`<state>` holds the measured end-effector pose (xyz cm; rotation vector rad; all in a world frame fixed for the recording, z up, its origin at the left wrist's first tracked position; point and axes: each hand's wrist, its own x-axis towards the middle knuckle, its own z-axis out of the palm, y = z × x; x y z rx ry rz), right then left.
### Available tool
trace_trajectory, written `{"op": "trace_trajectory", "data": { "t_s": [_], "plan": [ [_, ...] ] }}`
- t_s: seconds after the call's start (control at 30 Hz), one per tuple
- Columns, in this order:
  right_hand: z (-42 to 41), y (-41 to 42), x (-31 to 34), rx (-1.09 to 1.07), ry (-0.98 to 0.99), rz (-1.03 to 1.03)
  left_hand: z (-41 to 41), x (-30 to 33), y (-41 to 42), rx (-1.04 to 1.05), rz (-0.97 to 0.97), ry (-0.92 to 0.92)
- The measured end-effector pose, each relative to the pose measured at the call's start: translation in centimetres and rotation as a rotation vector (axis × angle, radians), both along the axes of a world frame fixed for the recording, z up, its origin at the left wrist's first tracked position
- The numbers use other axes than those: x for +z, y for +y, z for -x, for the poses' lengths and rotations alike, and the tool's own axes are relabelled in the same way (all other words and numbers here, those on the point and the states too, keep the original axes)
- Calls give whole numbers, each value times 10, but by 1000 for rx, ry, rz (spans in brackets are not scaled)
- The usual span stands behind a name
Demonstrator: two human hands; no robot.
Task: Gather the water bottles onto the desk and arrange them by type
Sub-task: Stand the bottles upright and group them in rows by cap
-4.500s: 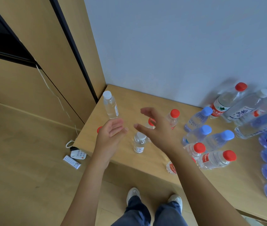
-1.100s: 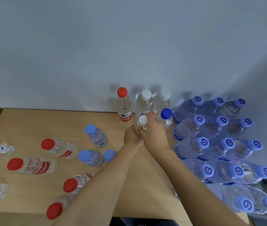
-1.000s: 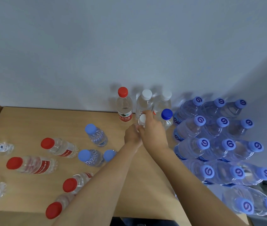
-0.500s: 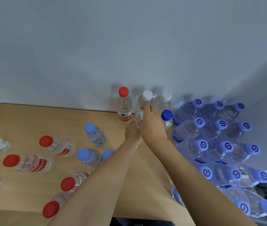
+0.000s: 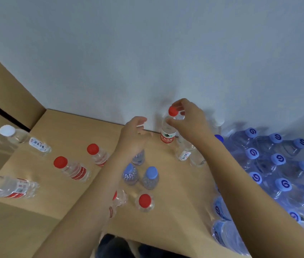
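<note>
A tall red-capped bottle (image 5: 167, 135) with a red label stands by the wall. My right hand (image 5: 188, 118) grips it at the neck, fingers curled round just under the cap. My left hand (image 5: 132, 135) hovers to its left, fingers relaxed and holding nothing. Clear white-labelled bottles (image 5: 183, 153) stand under my right wrist. Small red-capped bottles (image 5: 73, 169) are spread over the left of the wooden desk (image 5: 69, 127), and another red-capped one (image 5: 144, 202) stands near the front. Two light-blue-capped bottles (image 5: 151, 176) stand in the middle.
Several blue-capped bottles (image 5: 277, 164) crowd the desk's right side up to the wall. A white-capped bottle (image 5: 22, 139) stands at the far left edge. A wooden cabinet (image 5: 2, 94) adjoins the desk on the left. My left forearm covers part of the small bottles.
My right hand left the small white-capped bottle and took hold of the tall red-capped one. My left hand let go, opened and shifted left. The camera view swung left.
</note>
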<state>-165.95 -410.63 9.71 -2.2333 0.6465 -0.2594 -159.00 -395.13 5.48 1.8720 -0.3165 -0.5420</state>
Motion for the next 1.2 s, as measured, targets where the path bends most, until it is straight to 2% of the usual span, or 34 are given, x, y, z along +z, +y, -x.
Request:
{"op": "trace_trajectory", "data": {
  "t_s": [0.23, 0.43, 0.67, 0.9, 1.07, 1.2],
  "plan": [
    [-58, 81, -1, 142, -44, -67, -37, 14, 114, 235, 24, -137],
    [-114, 165, -7, 255, -55, -156, -79, 11, 211, 386, -29, -119],
    [-184, 258, -27, 365, 22, -202, -133, -8, 299, 519, -35, -29],
    [-238, 322, -63, 447, 142, -216, -175, -35, 351, 481, -151, 76],
    [-266, 353, -83, 659, 270, -137, -187, -53, 371, 389, -177, 162],
    [-275, 362, -91, 686, 267, -164, -193, -61, 375, 317, -218, 194]
  ]
}}
